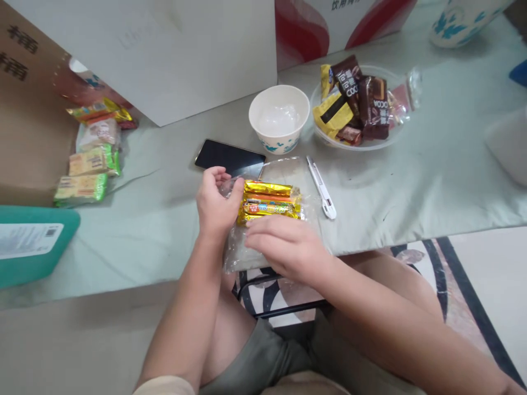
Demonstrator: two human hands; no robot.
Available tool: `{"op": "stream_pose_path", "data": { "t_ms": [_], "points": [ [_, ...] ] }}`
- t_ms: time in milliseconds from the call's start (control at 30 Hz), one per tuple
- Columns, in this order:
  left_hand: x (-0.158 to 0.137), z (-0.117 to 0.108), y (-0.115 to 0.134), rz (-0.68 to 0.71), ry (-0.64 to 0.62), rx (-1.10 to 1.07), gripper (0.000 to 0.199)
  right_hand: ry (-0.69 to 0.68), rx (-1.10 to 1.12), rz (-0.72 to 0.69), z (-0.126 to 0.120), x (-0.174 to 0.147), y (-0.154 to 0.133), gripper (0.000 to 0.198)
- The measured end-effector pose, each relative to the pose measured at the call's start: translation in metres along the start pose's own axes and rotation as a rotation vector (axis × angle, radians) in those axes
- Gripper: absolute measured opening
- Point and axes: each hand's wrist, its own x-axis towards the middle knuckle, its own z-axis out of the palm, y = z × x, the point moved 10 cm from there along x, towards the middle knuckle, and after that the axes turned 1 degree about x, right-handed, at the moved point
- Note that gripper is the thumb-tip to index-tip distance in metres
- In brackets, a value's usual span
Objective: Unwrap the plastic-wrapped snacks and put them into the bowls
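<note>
Several gold-wrapped snack sticks (pixel 272 207) lie side by side on a clear plastic bag (pixel 242 255) near the table's front edge. My left hand (pixel 216 203) is at their left ends, its fingers curled and its thumb against the bag's crinkled film. Over the nearest stick comes my right hand (pixel 288 244), fingers bent and held together; what is under its fingertips is hidden. Just right of the bag lies a white utility knife (pixel 321 189). Behind the left hand rests a black phone (pixel 230 157), partly covered by the bag.
A paper bowl (pixel 280 118) stands behind the bag, beside a clear plastic bowl (pixel 370 144) of wrapped snacks. White (pixel 206 49) and brown (pixel 33 126) boxes border the back and left. Several snack packs (pixel 88 159) lean there, near a green object (pixel 37 247). A patterned paper cup (pixel 457 24) is back right.
</note>
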Motion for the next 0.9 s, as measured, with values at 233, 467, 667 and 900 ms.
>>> {"op": "stream_pose_path", "data": {
  "t_ms": [233,467,667,900],
  "points": [
    [-0.018,-0.024,-0.008,-0.191,0.008,0.261,0.040,-0.131,-0.052,0.414,-0.001,-0.005,0.082,0.027],
    [-0.022,-0.008,0.000,-0.084,-0.208,0.196,0.027,-0.213,-0.236,0.443,0.001,-0.009,0.093,0.041],
    [-0.030,0.016,0.000,-0.316,-0.266,-0.752,0.022,-0.323,-0.267,0.462,0.013,-0.018,0.090,0.087],
    [-0.035,0.033,0.013,-0.618,-0.355,-1.256,0.025,-0.165,0.020,0.501,0.007,-0.016,0.091,0.091]
  ]
}}
